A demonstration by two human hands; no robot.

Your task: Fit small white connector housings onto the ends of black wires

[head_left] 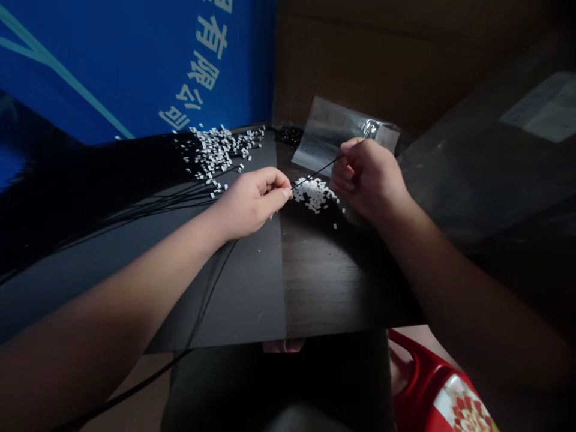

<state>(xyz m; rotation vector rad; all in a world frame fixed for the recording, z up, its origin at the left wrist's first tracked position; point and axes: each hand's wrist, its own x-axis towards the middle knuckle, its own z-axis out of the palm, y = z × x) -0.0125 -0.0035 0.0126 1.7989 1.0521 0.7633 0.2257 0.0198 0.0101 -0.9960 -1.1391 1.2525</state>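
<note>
Head cam, so we're looking down at both hands over a table, and I'll use the white pile (310,194) as the landmark: it's a loose heap of tiny white pieces on the dark wood tabletop (346,288). The thing being handled is a thin black cord (315,171), stretched pretty straight between the two hands and passing above the white pile, slanting up to the right. The left hand (258,204) is just left of the pile, thumb and forefinger pinching the lower end of that stretch. The right hand (369,177) is right of the pile and a bit farther back, fingers curled in, gripping the upper end. Can't tell if there's a white piece on the cord at the left fingertips, way too small.

A couple of stray pieces sit nearer than the pile. Behind it there's a clear plastic bag (319,132) lying flat, partly hidden by the right hand. Left of the pile is a dark gray sheet (238,306), and farther left a big bundle of black cords (90,192) with lots of white tabs (218,150) around its near-pile end. Beyond all that, left of the pile, stands a blue panel (135,54) with white characters.
</note>
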